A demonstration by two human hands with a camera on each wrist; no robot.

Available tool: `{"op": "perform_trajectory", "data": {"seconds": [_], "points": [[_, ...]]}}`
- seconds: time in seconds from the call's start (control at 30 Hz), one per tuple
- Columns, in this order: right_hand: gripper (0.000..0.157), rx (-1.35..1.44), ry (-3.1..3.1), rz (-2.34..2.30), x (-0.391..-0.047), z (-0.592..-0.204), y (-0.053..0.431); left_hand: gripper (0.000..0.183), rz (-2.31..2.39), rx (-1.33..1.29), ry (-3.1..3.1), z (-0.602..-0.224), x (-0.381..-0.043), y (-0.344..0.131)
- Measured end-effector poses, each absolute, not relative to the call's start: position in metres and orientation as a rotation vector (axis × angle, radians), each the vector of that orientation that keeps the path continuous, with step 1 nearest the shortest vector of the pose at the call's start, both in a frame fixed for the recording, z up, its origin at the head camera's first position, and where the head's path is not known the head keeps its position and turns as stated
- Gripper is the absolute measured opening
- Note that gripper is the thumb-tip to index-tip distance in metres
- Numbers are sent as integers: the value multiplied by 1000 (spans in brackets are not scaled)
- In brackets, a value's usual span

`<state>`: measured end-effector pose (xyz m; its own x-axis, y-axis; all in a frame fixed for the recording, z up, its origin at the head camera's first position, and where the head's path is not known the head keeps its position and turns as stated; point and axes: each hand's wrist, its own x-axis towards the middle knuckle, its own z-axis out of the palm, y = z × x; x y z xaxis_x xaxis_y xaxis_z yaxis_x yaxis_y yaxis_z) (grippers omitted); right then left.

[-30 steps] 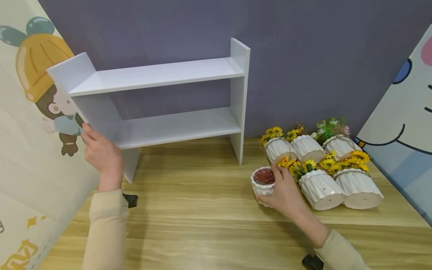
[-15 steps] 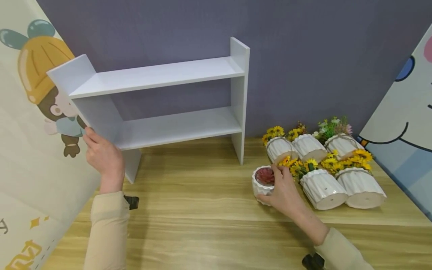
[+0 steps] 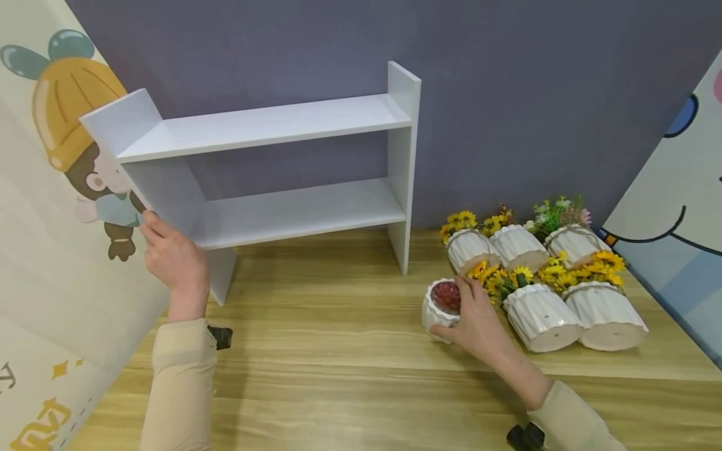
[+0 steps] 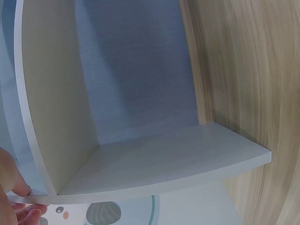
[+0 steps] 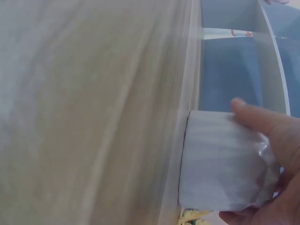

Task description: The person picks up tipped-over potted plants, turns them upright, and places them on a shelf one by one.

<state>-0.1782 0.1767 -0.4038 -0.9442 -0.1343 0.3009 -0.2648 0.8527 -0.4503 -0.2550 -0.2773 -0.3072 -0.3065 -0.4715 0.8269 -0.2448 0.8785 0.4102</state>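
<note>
A white two-tier shelf (image 3: pixel 265 128) stands against the grey-purple wall, its left side panel leaning outward. My left hand (image 3: pixel 175 257) pinches the front edge of that left panel; in the left wrist view the thumb (image 4: pixel 18 183) is on one face, fingers on the other. My right hand (image 3: pixel 479 319) grips a white fluted pot (image 3: pixel 434 321) holding a dark red succulent (image 3: pixel 445 295), just right of the shelf. In the right wrist view the pot (image 5: pixel 225 159) stands upright on the tabletop, thumb on one side and fingers on the other.
Several white fluted pots lie on their sides at the right, such as the front pot (image 3: pixel 544 316) and the far pot (image 3: pixel 572 244). Yellow flowers (image 3: pixel 586 269) spill from some toward the wall. Cartoon-printed walls flank the wooden table (image 3: pixel 316 376).
Both hands keep their hold on the shelf panel and the pot. The view shifts slightly; the pot and shelf stay about where they were.
</note>
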Motion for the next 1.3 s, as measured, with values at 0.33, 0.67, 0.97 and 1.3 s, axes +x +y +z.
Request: {"op": "perform_trajectory", "data": {"seconds": [0.33, 0.67, 0.97, 1.3], "points": [[103, 310, -2772, 752, -178, -403, 179, 40, -243, 492, -1892, -308, -256, -279], [93, 332, -2750, 728, -176, -399, 174, 40, -269, 507, -1893, -308, -254, -277], [93, 298, -2750, 736, -180, -397, 173, 42, -282, 478, -1905, -306, -256, -279], [94, 294, -2737, 744, -178, -398, 173, 41, -270, 467, -1903, -307, -251, -280]]}}
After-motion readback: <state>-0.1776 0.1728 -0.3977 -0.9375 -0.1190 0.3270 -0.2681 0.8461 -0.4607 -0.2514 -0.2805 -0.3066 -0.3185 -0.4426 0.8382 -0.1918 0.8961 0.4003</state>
